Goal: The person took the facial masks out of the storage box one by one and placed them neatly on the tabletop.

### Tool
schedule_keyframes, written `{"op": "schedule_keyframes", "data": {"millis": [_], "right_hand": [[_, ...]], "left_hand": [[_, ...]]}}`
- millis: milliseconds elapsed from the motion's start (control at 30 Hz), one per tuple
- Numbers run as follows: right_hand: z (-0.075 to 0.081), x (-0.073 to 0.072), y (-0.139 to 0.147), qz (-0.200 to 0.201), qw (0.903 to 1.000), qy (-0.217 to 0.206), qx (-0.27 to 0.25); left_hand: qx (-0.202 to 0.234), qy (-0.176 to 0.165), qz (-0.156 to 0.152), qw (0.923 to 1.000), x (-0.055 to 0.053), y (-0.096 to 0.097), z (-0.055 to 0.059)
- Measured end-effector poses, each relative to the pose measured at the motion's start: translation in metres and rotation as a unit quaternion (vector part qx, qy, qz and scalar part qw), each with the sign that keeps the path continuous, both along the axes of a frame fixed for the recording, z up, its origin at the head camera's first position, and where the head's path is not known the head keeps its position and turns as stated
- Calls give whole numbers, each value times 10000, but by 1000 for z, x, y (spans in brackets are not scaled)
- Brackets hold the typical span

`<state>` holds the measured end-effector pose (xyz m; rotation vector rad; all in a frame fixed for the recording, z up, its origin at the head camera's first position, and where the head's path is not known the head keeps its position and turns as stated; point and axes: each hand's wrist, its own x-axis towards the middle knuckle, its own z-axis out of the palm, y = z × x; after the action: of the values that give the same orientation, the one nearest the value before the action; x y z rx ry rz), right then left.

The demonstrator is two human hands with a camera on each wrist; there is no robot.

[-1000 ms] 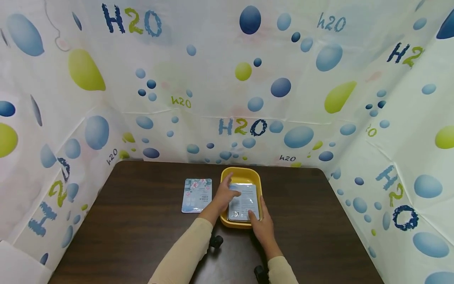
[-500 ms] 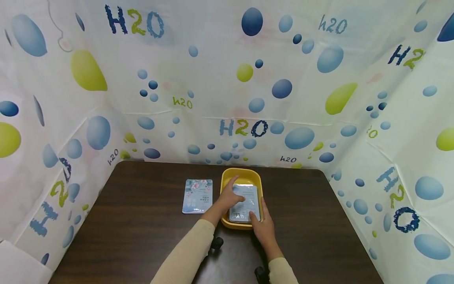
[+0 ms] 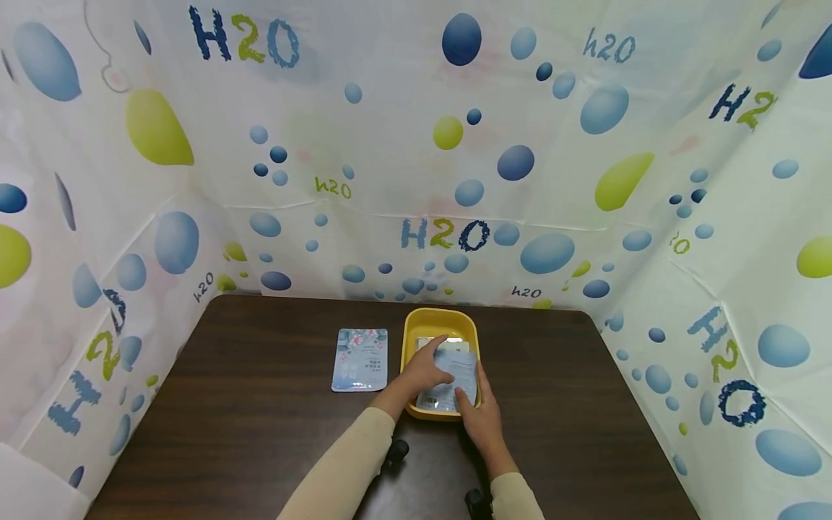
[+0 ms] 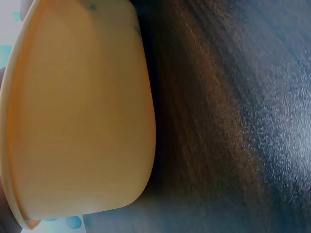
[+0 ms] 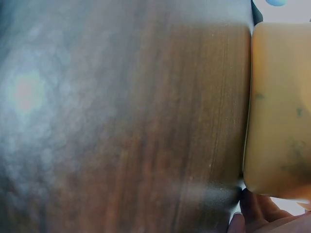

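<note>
One flat blue floral packet (image 3: 360,360) is out, nine o'clock of yellow rectangular plastic tray (image 3: 440,319), at least two pale packets (image 3: 464,370) remaining inside, left hand (image 3: 424,370) spread wide over them, right hand (image 3: 483,419) gripping four-o'clock rim.

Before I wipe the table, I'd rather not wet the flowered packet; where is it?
In the head view, the flowered packet lies on the dark brown table, just left of the yellow tray and the person's left hand.

A screened-off tabletop nook — dark wood-grain table (image 3: 260,404), white bubble-and-H2O-print sheeting (image 3: 390,144) on three sides.
</note>
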<state>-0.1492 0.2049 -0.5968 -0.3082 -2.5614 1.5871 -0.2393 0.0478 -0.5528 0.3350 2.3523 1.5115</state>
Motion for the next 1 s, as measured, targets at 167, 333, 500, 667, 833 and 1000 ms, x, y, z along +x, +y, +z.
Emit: {"op": "schedule_keyframes", "data": {"millis": [167,333,500,667,833,1000], "right_hand": [[0,0,0,18,10000,4,-20],[2,1,-1,71,9999,34,-95],[1,1,-1,63,9999,44,-118],[0,0,-1,38,9997,6,-226],[1,0,0,77,9996,7,-257],[1,1,-2,88,9998,4,-199]], "left_hand": [[79,27,46,10000,1,0,1],[-97,76,159,9998,1,1,3],[225,-110,625,9977,0,1,3],[1683,-592,1043,9784,-5,-5,0],[2454,-983,1045,9587,-9,-10,1],[2695,-1079,922,9525,-9,-13,0]]}}
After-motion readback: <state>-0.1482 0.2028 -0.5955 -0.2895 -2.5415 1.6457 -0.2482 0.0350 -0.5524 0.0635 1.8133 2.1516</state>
